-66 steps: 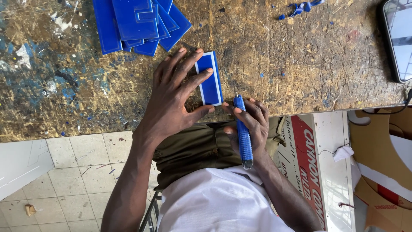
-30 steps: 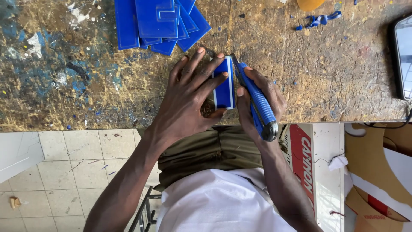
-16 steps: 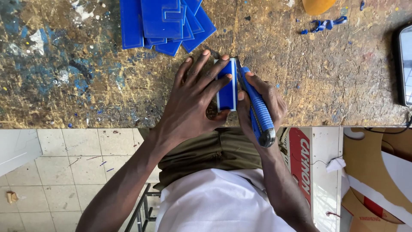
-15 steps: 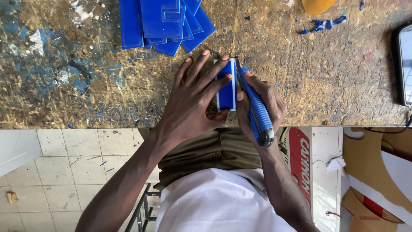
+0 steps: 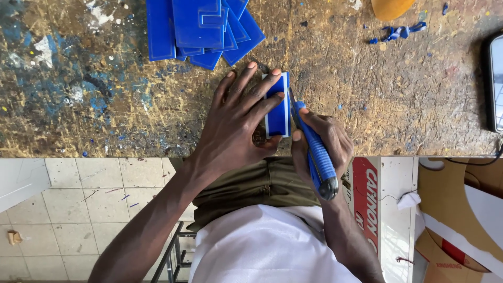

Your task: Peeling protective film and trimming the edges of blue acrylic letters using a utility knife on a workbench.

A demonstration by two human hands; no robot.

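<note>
A small blue plastic piece [image 5: 278, 112] with a white edge lies on the scarred, paint-flecked workbench [image 5: 105, 105] close to its near edge. My left hand [image 5: 236, 123] is spread flat over it, fingers pressing it down. My right hand [image 5: 319, 139] grips a blue utility knife [image 5: 313, 149], whose blade tip touches the right edge of the piece near its far end.
A stack of blue plastic panels [image 5: 199, 29] lies at the far middle. Blue shavings [image 5: 398, 32] and an orange object [image 5: 390, 7] sit far right. A phone [image 5: 495, 84] rests at the right edge. Tiled floor [image 5: 78, 209] and cardboard boxes [image 5: 461, 220] lie below.
Two seconds ago the knife was held low near the bench edge; since then my right hand has brought the blade up along the piece's right side. My left hand stays on the piece.
</note>
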